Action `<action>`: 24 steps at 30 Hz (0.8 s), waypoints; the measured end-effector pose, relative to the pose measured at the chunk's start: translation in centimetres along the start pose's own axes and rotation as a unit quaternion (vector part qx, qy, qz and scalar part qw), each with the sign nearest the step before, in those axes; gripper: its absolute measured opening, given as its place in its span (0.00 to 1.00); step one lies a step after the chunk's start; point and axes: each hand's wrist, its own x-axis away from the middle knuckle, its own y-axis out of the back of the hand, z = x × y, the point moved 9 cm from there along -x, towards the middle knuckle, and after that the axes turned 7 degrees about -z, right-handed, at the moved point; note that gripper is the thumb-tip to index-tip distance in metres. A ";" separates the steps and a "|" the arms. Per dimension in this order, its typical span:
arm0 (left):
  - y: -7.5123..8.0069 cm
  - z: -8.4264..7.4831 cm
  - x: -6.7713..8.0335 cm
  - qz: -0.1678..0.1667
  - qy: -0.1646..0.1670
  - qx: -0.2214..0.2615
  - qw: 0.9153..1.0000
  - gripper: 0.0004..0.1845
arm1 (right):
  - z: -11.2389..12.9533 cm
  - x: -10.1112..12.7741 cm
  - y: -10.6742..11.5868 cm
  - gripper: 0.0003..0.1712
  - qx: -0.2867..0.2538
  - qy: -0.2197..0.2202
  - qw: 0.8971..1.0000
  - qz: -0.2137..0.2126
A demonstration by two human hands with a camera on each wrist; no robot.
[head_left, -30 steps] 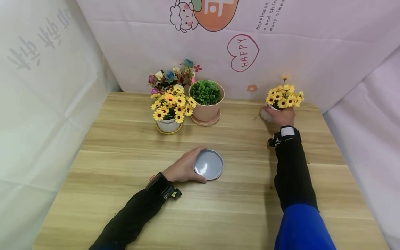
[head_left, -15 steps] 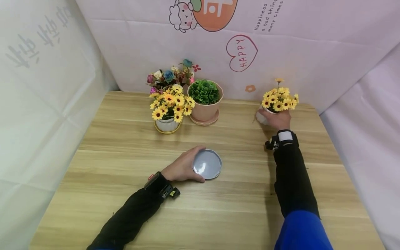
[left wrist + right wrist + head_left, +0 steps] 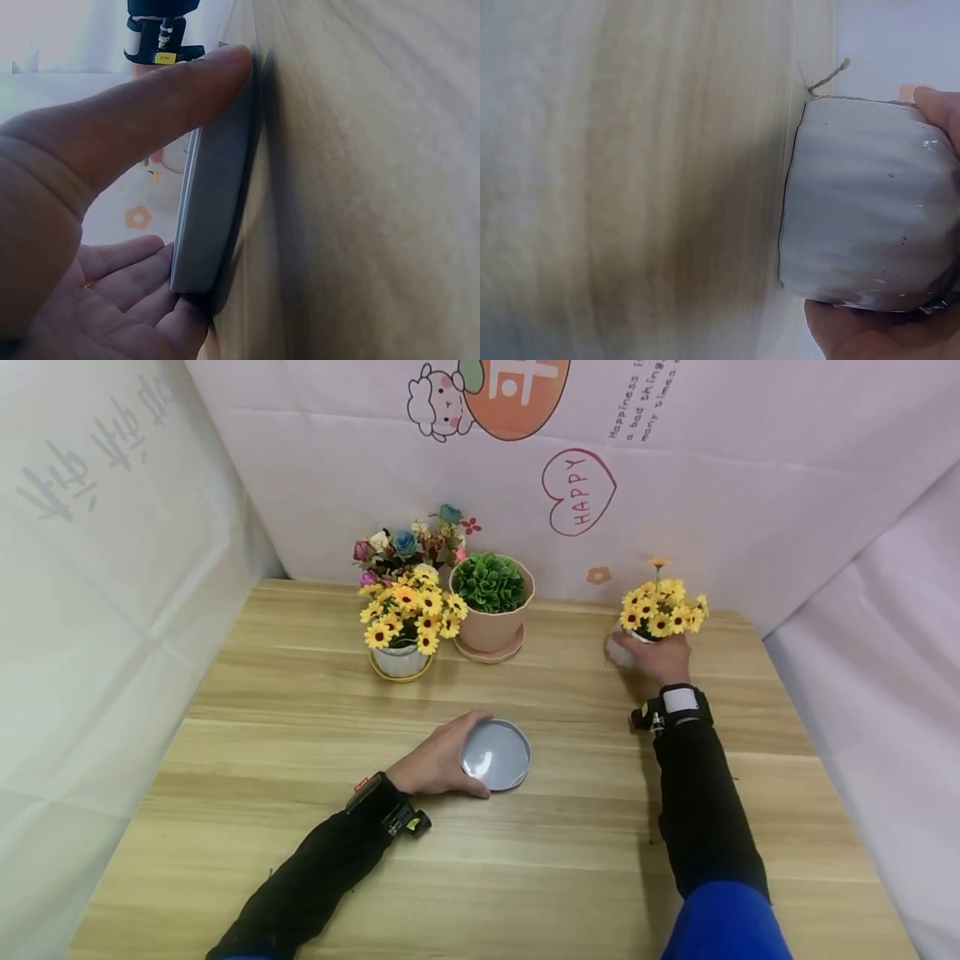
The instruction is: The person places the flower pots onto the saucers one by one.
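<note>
A round grey plant saucer (image 3: pixel 497 755) lies near the middle of the wooden table. My left hand (image 3: pixel 437 762) holds it from the left, thumb on the near side of its rim and fingers on the far side. In the left wrist view the saucer's side wall (image 3: pixel 214 187) shows between thumb and fingers, close against the wood. At the back right, my right hand (image 3: pixel 667 658) grips a white flowerpot (image 3: pixel 870 202) of yellow daisies (image 3: pixel 662 610). Seen from the right wrist, thumb and fingers clasp the pot's opposite sides, its base close over the tabletop. A twine end sticks out by the base.
At the back left, another white pot (image 3: pixel 400 661) of yellow daisies stands on a yellow-rimmed saucer. Beside it is a pink pot (image 3: pixel 491 631) with a green plant. Mixed artificial flowers (image 3: pixel 405 545) rise behind. A printed cloth (image 3: pixel 690 518) hangs along the table's back edge.
My right hand has shifted left and slightly toward me with the daisy pot. My left hand and the saucer stay in place; the head view has shifted slightly.
</note>
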 end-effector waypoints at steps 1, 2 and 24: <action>0.0 0.0 0.0 0.001 0.000 -0.001 1.000 0.63 | 0.0 0.2 -0.1 0.67 -0.001 -0.001 1.000 0.002; -0.1 0.1 0.0 0.002 0.000 -0.001 1.000 0.63 | 0.0 0.3 -0.1 0.66 0.000 0.001 1.000 0.003; -0.1 0.2 -0.1 0.001 0.002 -0.016 1.000 0.63 | 0.0 3.0 -1.1 0.72 0.003 0.003 1.000 0.020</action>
